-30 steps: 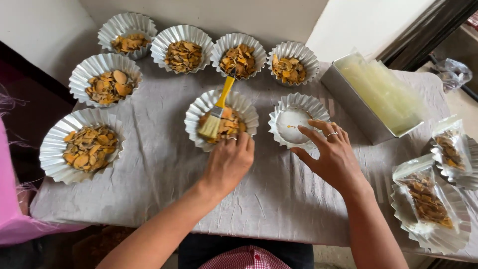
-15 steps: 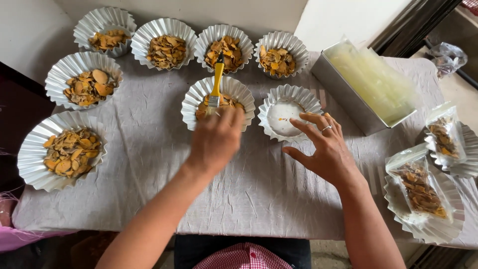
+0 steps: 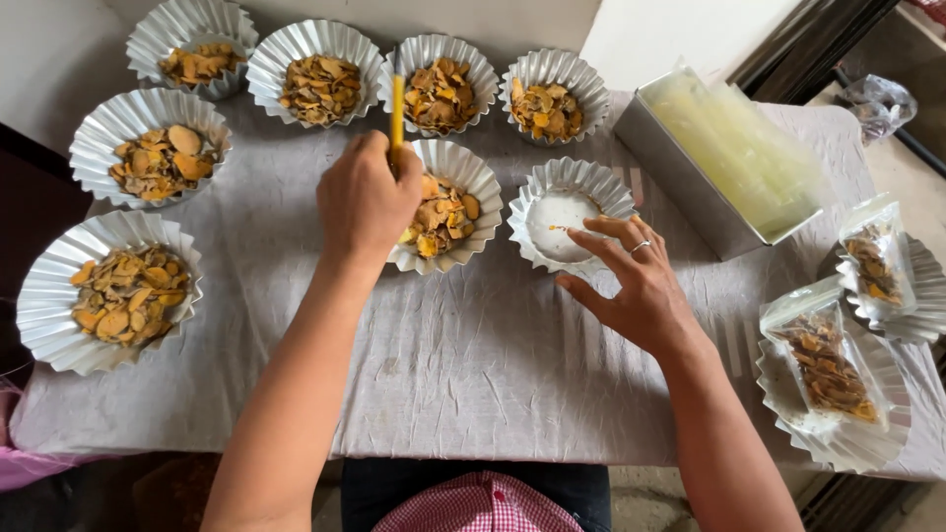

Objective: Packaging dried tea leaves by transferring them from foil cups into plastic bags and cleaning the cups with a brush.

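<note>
Brush handle (image 3: pixel 397 108), yellow and upright, sticks out at 12 o'clock from the left hand (image 3: pixel 365 202), whose grip is pressed together around it; the bristle end is hidden behind the hand, over the middle fluted tray (image 3: pixel 471 177) of orange-yellow dried slices near the centre of the grey cloth-covered surface (image 3: pixel 473 365). Starting at 9 o'clock, a large fluted foil tray (image 3: pixel 39 296) of slices sits at the near left edge, with a second tray (image 3: pixel 103 123) at 10 o'clock beyond it. Along the far side, from 11 to 1 o'clock, four more filled trays stand in a row, the first (image 3: pixel 182 25) at the left corner and the last (image 3: pixel 567 74) just past the brush. At 3 o'clock of the middle tray stands a nearly empty fluted tray (image 3: pixel 581 182) with a white base. The right hand (image 3: pixel 636 286) has its grip spread, fingertips (image 3: pixel 601 227) resting on that tray's near rim, a ring on one finger. Further toward 2 o'clock lies a metal box (image 3: pixel 680 182) of clear bags, and at 3 to 4 o'clock two sealed clear pouches (image 3: pixel 823 365) of slices rest on foil trays.
</note>
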